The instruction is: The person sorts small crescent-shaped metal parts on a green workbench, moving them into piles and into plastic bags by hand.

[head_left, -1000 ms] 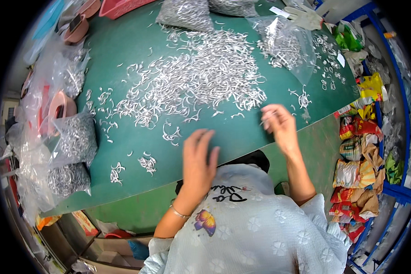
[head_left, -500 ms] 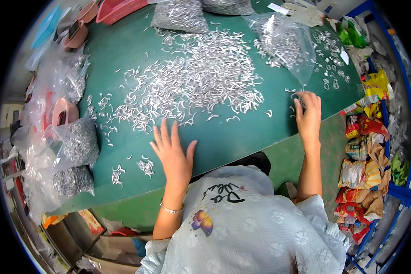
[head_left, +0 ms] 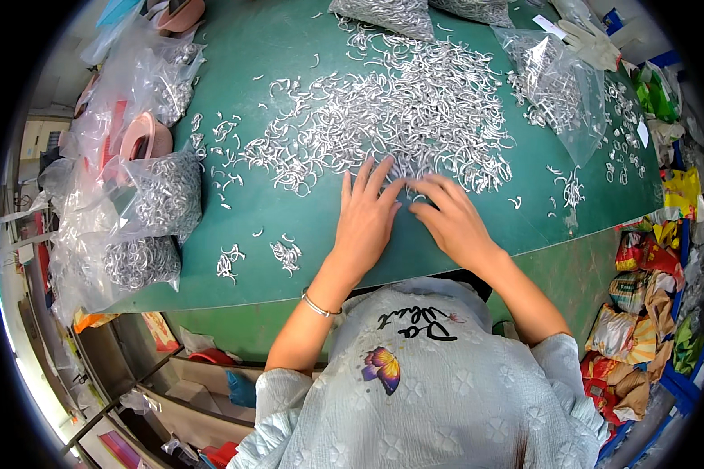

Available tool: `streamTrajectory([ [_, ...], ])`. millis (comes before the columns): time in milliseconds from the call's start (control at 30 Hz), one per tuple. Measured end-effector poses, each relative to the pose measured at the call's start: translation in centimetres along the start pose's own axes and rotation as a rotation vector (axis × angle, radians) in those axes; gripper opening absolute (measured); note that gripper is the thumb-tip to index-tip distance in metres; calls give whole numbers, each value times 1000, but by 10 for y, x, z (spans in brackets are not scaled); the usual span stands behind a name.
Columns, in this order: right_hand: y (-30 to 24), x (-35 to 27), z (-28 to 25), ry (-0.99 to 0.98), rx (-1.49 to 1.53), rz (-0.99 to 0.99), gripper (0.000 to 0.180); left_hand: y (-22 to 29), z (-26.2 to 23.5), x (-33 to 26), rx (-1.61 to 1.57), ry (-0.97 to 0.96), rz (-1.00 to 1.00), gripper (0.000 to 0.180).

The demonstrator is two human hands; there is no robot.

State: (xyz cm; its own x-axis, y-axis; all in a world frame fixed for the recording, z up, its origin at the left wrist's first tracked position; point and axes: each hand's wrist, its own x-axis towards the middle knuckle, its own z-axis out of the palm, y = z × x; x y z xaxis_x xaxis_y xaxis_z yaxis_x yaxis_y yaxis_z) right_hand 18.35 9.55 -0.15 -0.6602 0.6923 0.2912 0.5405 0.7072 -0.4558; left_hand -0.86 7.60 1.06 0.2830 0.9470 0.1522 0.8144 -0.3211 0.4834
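Note:
A broad heap of small curved silver metal pieces lies on the green table. My left hand is at the heap's near edge, fingers apart, their tips touching the closest pieces. Beside it, my right hand reaches in with loosely bent fingers, the tips slightly blurred among the pieces. The two hands almost meet at the fingertips, and neither shows a piece gripped. Two small clusters of pieces sit left of my left forearm. Another small cluster lies off to the right of my right hand.
Clear plastic bags of metal pieces line the left edge, with a pink plastic container among them. An open bag stands back right, near small ring-like pieces and a white glove. Colourful packages fill a blue rack at right.
My right hand has come left from the small cluster at the right to the heap's near edge, uncovering that cluster. My left hand has moved to the heap beside it. The view has shifted.

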Motion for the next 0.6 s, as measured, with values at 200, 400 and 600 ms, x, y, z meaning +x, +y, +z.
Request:
streamTrajectory([
  [200, 2, -3, -22, 128, 57, 66, 31, 8, -6, -12, -71, 167, -62, 30],
  [400, 22, 4, -13, 99, -12, 32, 24, -6, 3, -16, -117, 174, -38, 24],
  [600, 22, 13, -28, 350, -278, 303, 15, -19, -8, -1, -733, 301, -438, 21],
])
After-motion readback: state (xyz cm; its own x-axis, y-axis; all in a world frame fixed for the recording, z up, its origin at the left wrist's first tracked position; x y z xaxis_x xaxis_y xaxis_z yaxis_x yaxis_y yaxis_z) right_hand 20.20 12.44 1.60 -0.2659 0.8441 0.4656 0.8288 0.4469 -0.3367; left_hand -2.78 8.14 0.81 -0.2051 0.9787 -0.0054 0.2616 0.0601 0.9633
